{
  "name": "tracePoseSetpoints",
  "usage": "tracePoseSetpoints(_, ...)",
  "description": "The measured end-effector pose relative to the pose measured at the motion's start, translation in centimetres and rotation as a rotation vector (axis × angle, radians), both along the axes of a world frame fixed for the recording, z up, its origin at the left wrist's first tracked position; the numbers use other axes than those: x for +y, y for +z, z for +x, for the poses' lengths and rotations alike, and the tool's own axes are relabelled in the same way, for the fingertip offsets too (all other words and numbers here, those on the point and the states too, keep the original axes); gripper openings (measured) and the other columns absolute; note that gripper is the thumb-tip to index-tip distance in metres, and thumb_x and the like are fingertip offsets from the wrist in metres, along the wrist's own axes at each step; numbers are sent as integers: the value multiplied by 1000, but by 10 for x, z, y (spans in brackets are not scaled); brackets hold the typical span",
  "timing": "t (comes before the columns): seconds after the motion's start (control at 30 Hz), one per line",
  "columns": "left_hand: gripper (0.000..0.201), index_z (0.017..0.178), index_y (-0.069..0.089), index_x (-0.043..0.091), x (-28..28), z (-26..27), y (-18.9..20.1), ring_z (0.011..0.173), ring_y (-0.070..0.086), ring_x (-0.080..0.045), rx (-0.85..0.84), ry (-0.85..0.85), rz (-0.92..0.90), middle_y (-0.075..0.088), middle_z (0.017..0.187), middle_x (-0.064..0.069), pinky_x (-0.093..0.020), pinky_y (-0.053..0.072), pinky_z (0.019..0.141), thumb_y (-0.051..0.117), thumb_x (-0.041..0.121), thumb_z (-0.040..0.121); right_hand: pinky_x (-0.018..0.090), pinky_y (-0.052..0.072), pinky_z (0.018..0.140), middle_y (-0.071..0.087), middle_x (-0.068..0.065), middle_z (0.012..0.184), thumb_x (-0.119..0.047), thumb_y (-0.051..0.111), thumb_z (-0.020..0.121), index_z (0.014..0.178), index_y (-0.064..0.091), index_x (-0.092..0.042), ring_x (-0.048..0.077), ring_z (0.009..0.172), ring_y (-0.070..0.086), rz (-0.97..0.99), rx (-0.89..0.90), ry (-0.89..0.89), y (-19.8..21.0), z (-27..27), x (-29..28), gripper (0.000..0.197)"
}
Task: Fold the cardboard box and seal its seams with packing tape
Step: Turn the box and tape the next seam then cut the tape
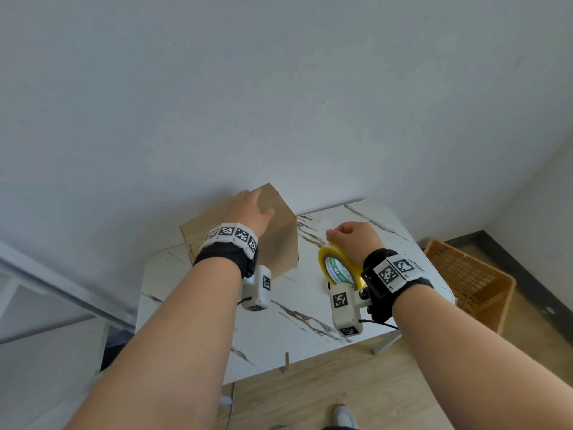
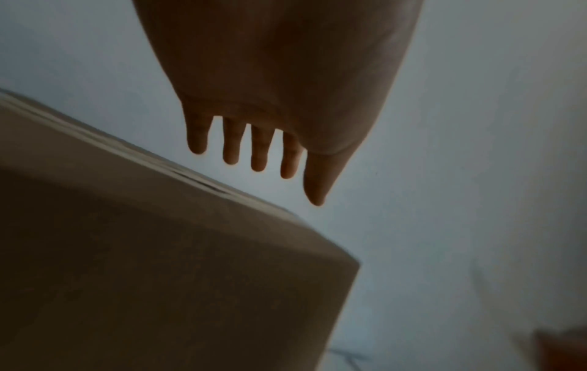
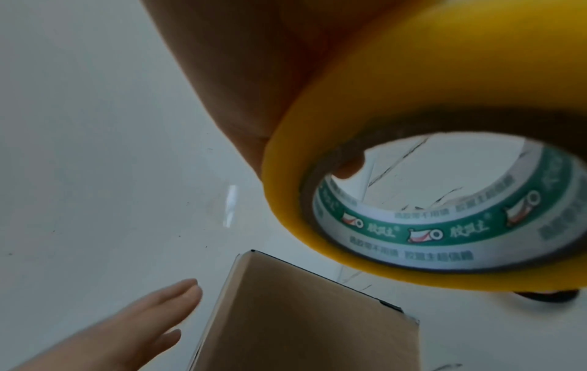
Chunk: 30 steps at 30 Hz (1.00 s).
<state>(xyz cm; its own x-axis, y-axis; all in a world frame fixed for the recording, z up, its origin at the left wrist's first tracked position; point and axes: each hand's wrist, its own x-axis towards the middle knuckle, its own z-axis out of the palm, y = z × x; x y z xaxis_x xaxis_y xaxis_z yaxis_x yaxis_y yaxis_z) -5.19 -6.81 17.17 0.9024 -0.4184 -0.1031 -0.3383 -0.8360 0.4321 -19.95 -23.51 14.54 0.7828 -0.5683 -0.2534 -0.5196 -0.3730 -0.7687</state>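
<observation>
The box [image 1: 280, 240] stands folded on the far left part of the marble-patterned counter [image 1: 297, 311], close to the wall [image 1: 279, 88]. Its flaps are closed on the visible sides.

The left hand [image 1: 249, 212] is above the top of the box, palm down. Its fingers [image 2: 231, 145] are straight and slightly spread and hold nothing. The left wrist view shows a gap between the fingertips and the box edge [image 2: 178, 173]; contact between palm and box cannot be confirmed.

The right hand [image 1: 353, 238] grips the tape roll [image 1: 339, 266], fingers curled over the rim. One fingertip [image 3: 349, 169] shows inside the core. The roll is yellow with a green-and-white printed core [image 3: 444, 226]. It is held on edge over the counter, to the right of the box and apart from it. Whether it touches the counter cannot be determined.

An orange crate [image 1: 471, 280] sits on the floor, right of the counter.
</observation>
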Motion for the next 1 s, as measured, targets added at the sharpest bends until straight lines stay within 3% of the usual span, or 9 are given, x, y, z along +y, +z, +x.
tracePoseSetpoints(0.07, 79, 152, 13, 33, 9, 1, -11, 149, 2, -27, 15, -28, 195, 0, 162, -1, -54, 7, 117, 47, 63, 87, 23, 43, 57, 65, 3, 78, -32, 60, 91, 88, 72, -11, 16, 69, 56, 2, 7, -2, -1, 1, 2, 24)
tracePoseSetpoints(0.13, 98, 151, 2, 40, 15, 2, -20, 148, -10, -29, 81, -37, 310, -11, 161, -1, -62, -1, 113, 46, 81, 73, 23, 43, 59, 66, 4, 80, -32, 60, 91, 89, 73, -11, 16, 70, 56, 2, 7, -1, -1, 2, 4, 24)
tracePoseSetpoints(0.23, 109, 149, -1, 42, 20, 1, -27, 147, -14, -31, 62, -66, 387, -13, 160, -4, -66, 0, 112, 56, 81, 64, 22, 43, 56, 65, 2, 79, -31, 60, 91, 89, 72, -13, 14, 69, 55, -1, 13, 7, -1, 4, 5, 22)
tracePoseSetpoints(0.43, 99, 148, 12, 41, 21, -2, -18, 144, 13, -35, -41, -125, 468, 9, 158, -8, -61, 26, 107, 67, 66, 69, 24, 45, 61, 66, 3, 79, -31, 61, 90, 88, 73, -13, 15, 69, 56, 32, -1, -1, -2, 8, 10, 22)
tracePoseSetpoints(0.6, 90, 142, 28, 34, 16, -15, -8, 116, 49, -31, -73, -148, 548, 42, 134, -10, -42, 51, 83, 68, 65, 68, 25, 47, 63, 71, 7, 87, -31, 61, 89, 90, 74, -12, 17, 72, 58, 39, 3, -6, 3, 14, 13, 23)
tracePoseSetpoints(0.7, 70, 127, 48, 21, 10, -30, 4, 82, 54, -22, -134, -164, 579, 57, 98, -4, -30, 44, 61, 69, 60, 73, 25, 45, 60, 72, 15, 91, -29, 61, 87, 90, 75, -8, 19, 68, 56, 38, 19, -11, 7, 16, 15, 26)
tracePoseSetpoints(0.77, 57, 113, 59, 16, 6, -35, 10, 73, 55, -20, -119, -164, 577, 61, 88, -2, -27, 39, 55, 69, 57, 76, 26, 44, 61, 71, 20, 93, -27, 61, 85, 91, 74, -3, 20, 66, 53, 36, 16, -17, 10, 16, 16, 28)
tracePoseSetpoints(0.9, 59, 109, 63, 17, -1, -39, 18, 78, 58, -21, -80, -160, 484, 65, 95, -2, -28, 41, 62, 61, 66, 76, 33, 51, 66, 71, 20, 94, -28, 62, 85, 91, 73, -2, 20, 68, 53, 5, -2, -12, 15, 13, 15, 29)
tracePoseSetpoints(1.0, 58, 120, 59, 24, -10, -40, 22, 91, 57, -18, 5, -122, 143, 61, 109, 2, -28, 44, 70, 62, 61, 76, 32, 51, 62, 71, 18, 91, -27, 62, 84, 89, 74, -3, 18, 67, 53, -15, -10, 2, 19, 10, 12, 27)
